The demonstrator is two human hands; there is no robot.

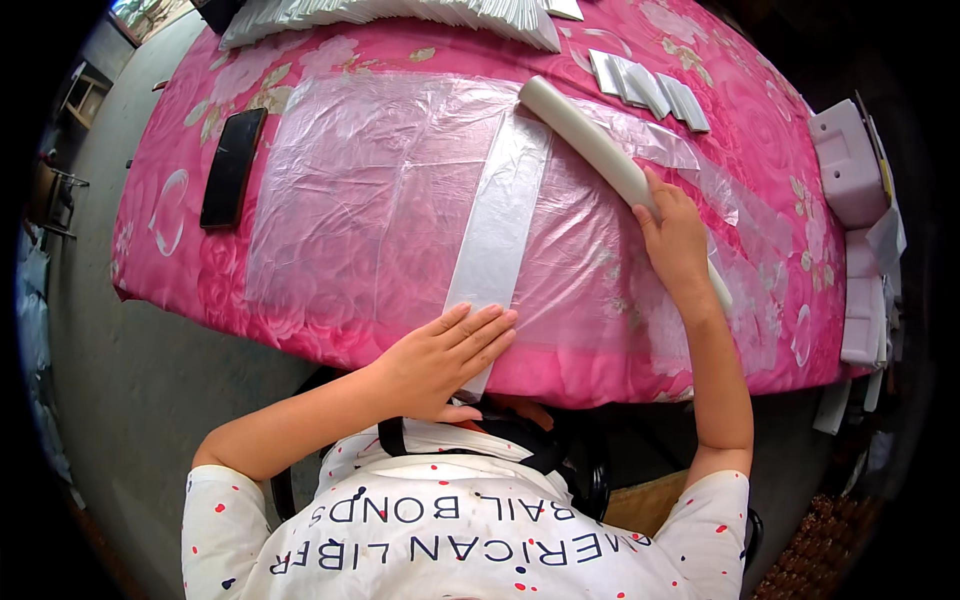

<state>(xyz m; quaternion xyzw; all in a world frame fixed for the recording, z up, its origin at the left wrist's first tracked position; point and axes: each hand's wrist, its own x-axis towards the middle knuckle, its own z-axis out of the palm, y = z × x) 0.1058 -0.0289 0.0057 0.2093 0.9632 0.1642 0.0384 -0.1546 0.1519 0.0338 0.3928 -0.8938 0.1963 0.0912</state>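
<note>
My left hand lies flat, fingers stretched out, on the near end of a long white strip that looks like folded film. The strip runs away from me across a wide clear plastic sheet, wrinkled and spread on the table. My right hand is wrapped round a pale, smooth tube. It lies slantwise, its far end close to the strip's far end and its near end partly behind my wrist. Whether film is wound on the tube I cannot tell.
A pink flowered cloth covers the table. A black phone lies left of the sheet. Many folded white pieces stand along the far edge, with a smaller group at the far right. White foam boxes stand beyond the right edge.
</note>
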